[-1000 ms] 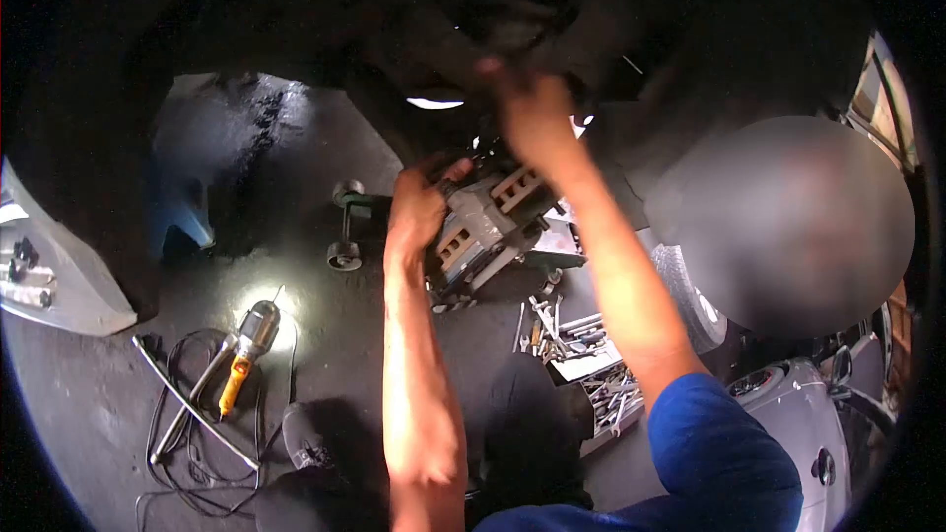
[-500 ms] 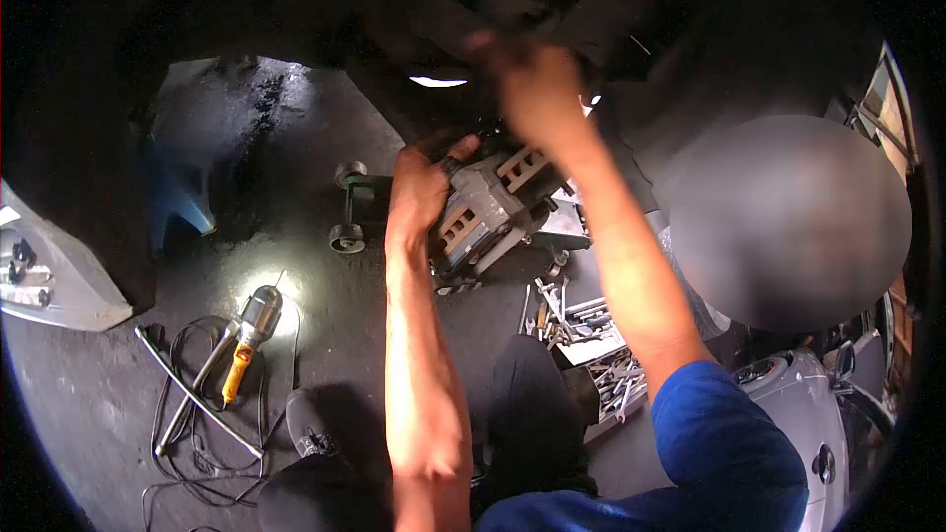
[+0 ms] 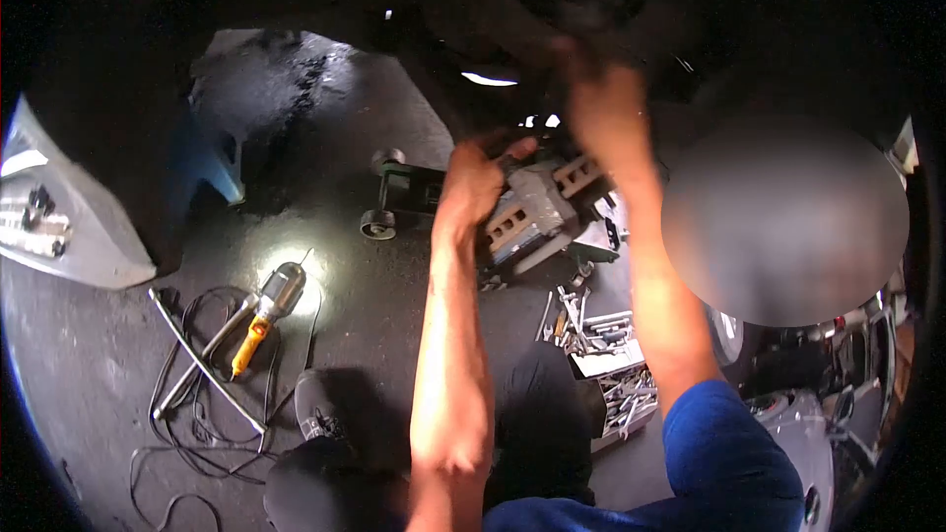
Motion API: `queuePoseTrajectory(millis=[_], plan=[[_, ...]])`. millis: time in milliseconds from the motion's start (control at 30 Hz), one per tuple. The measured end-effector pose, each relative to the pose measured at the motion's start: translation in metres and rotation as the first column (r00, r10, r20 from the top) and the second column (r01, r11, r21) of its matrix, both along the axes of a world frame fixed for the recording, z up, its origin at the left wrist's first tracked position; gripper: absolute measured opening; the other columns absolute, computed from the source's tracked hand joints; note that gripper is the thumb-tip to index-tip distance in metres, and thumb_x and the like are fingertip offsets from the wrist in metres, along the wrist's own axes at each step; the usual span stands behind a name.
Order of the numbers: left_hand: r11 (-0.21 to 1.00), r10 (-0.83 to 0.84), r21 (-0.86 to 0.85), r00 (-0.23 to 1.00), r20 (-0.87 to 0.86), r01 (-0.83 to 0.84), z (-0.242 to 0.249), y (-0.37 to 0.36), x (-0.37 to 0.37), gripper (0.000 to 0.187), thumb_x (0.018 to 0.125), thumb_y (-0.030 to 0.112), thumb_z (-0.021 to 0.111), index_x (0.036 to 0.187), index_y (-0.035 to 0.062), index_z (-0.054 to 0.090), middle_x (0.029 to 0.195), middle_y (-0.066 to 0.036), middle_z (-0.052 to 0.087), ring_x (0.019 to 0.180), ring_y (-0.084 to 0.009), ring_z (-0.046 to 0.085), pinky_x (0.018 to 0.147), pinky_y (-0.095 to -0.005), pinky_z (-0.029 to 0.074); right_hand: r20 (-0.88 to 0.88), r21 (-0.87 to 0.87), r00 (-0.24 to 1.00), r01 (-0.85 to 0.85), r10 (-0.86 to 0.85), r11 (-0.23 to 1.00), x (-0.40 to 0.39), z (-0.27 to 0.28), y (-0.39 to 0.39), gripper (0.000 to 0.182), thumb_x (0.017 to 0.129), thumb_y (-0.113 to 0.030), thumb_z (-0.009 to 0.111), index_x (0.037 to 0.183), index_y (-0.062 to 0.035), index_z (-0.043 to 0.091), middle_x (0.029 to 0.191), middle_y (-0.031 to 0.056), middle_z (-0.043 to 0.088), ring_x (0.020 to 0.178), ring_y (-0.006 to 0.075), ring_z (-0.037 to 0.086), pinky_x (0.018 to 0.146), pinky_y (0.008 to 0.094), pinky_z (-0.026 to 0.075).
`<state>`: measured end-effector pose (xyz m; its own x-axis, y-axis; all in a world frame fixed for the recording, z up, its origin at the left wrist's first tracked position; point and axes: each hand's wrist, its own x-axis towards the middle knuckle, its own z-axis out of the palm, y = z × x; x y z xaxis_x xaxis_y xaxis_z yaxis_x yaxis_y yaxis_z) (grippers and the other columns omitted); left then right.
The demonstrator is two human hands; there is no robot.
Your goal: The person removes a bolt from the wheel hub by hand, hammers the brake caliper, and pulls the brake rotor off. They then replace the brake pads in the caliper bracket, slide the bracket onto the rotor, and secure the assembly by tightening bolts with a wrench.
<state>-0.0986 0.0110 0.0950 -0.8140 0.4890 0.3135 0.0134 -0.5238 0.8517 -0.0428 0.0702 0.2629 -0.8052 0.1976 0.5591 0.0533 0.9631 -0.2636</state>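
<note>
My left hand [image 3: 471, 187] is closed around the upper left side of what looks like a brake caliper [image 3: 542, 199], a bulky grey metal part with slotted brown sections. Its thumb lies along the top, and the fingertips are hidden behind the part. Above and to the right, my right hand [image 3: 606, 113] is raised in the dark area under the car. Motion smears its fingers, so what it holds, if anything, does not show.
A trolley jack [image 3: 409, 187] stands behind the caliper. An open toolbox of wrenches [image 3: 626, 399] sits by my right knee. On the floor at left lie a lit work lamp [image 3: 258, 335], its cable and a cross wrench [image 3: 212, 365]. A person [image 3: 788, 227] is close at right.
The whole view has shifted, so the floor things and caliper appear further right. My left hand keeps its hold. My right hand stays raised and blurred above the caliper.
</note>
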Motion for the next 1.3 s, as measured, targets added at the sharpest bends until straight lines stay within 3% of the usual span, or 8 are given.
queuePoseTrajectory(millis=[67,100,333,400,600,833,1100,1300], plan=[[0.998,0.028,-0.052,0.998,-0.063,-0.032,0.01,-0.008,0.002,0.047,0.083,0.033,0.075,0.11,-0.0042,0.068,0.103,-0.019,0.071,0.093,-0.0224,0.066,0.085,-0.0341,0.048,-0.127,-0.375,0.991,-0.005,-0.046,0.927,0.006,0.007,0.052,0.039,0.099,-0.034,0.055,0.11,0.0011,0.066,0.097,0.0081,0.069,0.086,0.0143,0.06,0.079,0.0306,0.048],[0.996,0.004,-0.089,0.999,-0.05,-0.008,0.013,-0.011,0.002,0.047,0.082,0.033,0.075,0.109,-0.0043,0.069,0.102,-0.018,0.071,0.093,-0.0226,0.066,0.085,-0.0342,0.048,-0.191,-0.376,0.979,-0.009,-0.068,0.927,0.0,0.006,0.056,0.044,0.1,-0.039,0.051,0.114,-0.0001,0.066,0.1,0.0247,0.068,0.091,0.0354,0.067,0.085,0.039,0.048],[0.943,0.246,0.228,0.969,0.004,-0.24,-0.015,0.013,0.009,0.035,0.084,0.011,0.063,0.114,-0.0072,0.06,0.113,-0.026,0.066,0.108,-0.0284,0.062,0.095,-0.0376,0.047,0.393,0.476,0.912,-0.309,0.115,0.823,-0.015,-0.042,-0.044,0.026,0.09,-0.022,0.056,0.109,-0.0084,0.067,0.087,0.024,0.068,0.078,0.0417,0.067,0.071,0.0508,0.054],[0.972,0.228,-0.004,0.95,-0.212,-0.234,-0.02,0.01,0.0,0.035,0.086,0.013,0.062,0.115,-0.0065,0.061,0.112,-0.024,0.067,0.107,-0.0295,0.062,0.095,-0.038,0.047,0.133,0.51,0.951,-0.307,0.279,0.803,-0.03,-0.056,-0.022,0.027,0.093,-0.025,0.054,0.11,-0.0091,0.067,0.081,0.0228,0.068,0.072,0.0409,0.067,0.068,0.0494,0.055],[0.998,-0.02,-0.058,0.999,-0.044,0.017,0.011,-0.013,0.002,0.039,0.085,0.03,0.074,0.109,-0.0014,0.069,0.1,-0.014,0.072,0.09,-0.0199,0.064,0.084,-0.0346,0.048,-0.158,-0.421,0.977,0.066,-0.144,0.905,0.011,0.005,0.074,0.047,0.096,-0.038,0.059,0.128,-0.003,0.059,0.127,0.0233,0.059,0.106,0.034,0.061,0.098,0.038,0.04],[0.983,0.155,0.109,0.985,-0.082,-0.145,-0.013,0.008,0.004,0.042,0.084,0.029,0.072,0.109,-0.0051,0.068,0.099,-0.017,0.072,0.091,-0.0234,0.065,0.084,-0.0359,0.049,0.236,0.468,0.971,-0.14,0.029,0.873,-0.014,-0.039,-0.011,0.029,0.094,-0.027,0.058,0.113,-0.0057,0.066,0.098,0.023,0.068,0.087,0.0356,0.067,0.077,0.0426,0.051],[0.998,-0.025,-0.058,1.0,-0.02,0.024,0.015,-0.015,0.007,0.045,0.084,0.031,0.074,0.111,-0.0047,0.067,0.101,-0.015,0.072,0.091,-0.0203,0.064,0.084,-0.0324,0.048,-0.21,-0.175,0.978,-0.027,-0.011,0.984,-0.001,-0.003,0.085,0.046,0.097,-0.039,0.056,0.115,0.0017,0.064,0.09,0.0143,0.067,0.081,0.02,0.061,0.081,0.035,0.047],[0.997,-0.009,-0.072,0.996,-0.087,0.003,-0.005,-0.001,-0.003,0.035,0.085,0.019,0.07,0.111,-0.0037,0.067,0.106,-0.017,0.071,0.098,-0.0211,0.064,0.091,-0.0342,0.048,0.175,0.37,0.984,-0.084,0.02,0.925,-0.009,-0.025,0.001,0.026,0.091,-0.023,0.059,0.106,-0.0031,0.067,0.091,0.0175,0.069,0.075,0.0315,0.066,0.067,0.0422,0.053]])
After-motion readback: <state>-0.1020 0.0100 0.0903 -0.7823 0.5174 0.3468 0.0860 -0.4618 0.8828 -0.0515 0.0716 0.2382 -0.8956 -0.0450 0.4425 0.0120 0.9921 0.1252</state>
